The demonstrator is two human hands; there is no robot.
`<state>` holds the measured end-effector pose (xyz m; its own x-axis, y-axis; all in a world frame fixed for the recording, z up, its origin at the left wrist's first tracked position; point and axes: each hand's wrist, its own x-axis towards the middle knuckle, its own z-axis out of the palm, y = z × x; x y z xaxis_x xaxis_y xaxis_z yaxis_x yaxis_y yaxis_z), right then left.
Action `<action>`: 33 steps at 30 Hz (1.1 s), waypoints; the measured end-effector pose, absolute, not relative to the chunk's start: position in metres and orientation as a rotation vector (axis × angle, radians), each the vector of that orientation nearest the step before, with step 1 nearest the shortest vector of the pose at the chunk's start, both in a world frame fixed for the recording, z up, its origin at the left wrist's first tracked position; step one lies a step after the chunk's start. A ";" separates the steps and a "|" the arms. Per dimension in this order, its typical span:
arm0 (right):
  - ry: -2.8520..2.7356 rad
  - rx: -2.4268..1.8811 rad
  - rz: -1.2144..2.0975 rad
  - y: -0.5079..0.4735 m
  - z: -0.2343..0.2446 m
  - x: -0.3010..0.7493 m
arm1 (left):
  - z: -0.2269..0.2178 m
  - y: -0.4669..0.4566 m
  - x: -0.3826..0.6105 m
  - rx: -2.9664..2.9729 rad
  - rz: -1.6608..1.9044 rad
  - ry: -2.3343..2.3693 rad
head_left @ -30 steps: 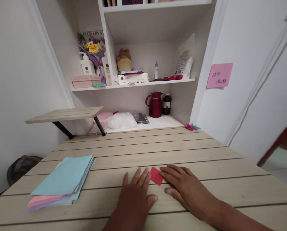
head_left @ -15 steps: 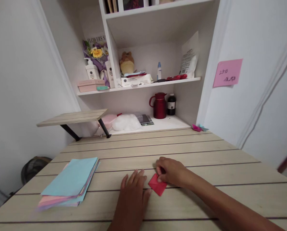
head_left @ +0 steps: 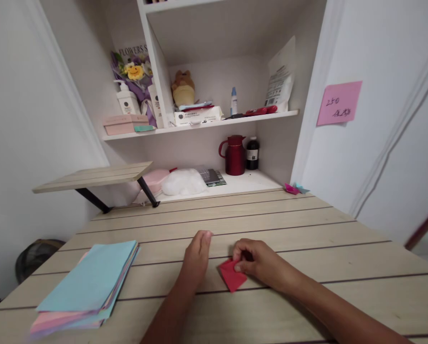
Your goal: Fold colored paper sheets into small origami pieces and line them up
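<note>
A small red folded paper [head_left: 232, 278] lies on the wooden tabletop in front of me, shaped like a tilted square. My right hand [head_left: 253, 260] pinches its upper right edge between thumb and fingers; the fingertips cover that corner. To the left of the paper, apart from it, my left hand [head_left: 197, 255] is turned on its side just over the table. Its fingers are stretched forward, and nothing shows in it.
A stack of coloured paper sheets [head_left: 92, 277], light blue on top, lies at the left. Behind it stands a small raised shelf [head_left: 95, 177] on black legs. Pink and blue folded papers [head_left: 295, 188] sit at the table's far right corner. A red jug [head_left: 235, 155] stands in the shelving.
My left hand has lifted from lying palm-down, turned onto its side and moved slightly away from the paper. My right hand keeps its pinch on the red paper. The view has shifted a little.
</note>
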<state>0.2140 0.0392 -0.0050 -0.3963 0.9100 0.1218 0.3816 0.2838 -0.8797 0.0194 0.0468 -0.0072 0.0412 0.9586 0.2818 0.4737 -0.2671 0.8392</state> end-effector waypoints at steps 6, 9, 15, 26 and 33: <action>-1.632 -1.154 1.083 0.055 -0.011 0.224 | -0.018 0.034 0.023 1.743 1.174 1.394; -1.585 -1.125 1.068 0.058 -0.014 0.222 | -0.021 0.027 0.032 1.815 1.112 1.364; -1.668 -1.072 1.071 0.047 -0.008 0.208 | -0.023 0.027 0.044 1.824 1.126 1.427; -2.025 -1.063 0.138 0.029 0.007 0.211 | -0.010 0.018 0.042 2.522 1.342 1.415; -1.424 -1.028 1.101 0.038 0.009 0.211 | -0.014 0.020 0.042 1.974 1.696 1.440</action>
<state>0.2111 0.0376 0.0093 -0.1173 0.9702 0.2119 0.0391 0.2177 -0.9752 0.0421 0.0205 -0.0139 -0.1109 0.7330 0.6711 0.5432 -0.5208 0.6586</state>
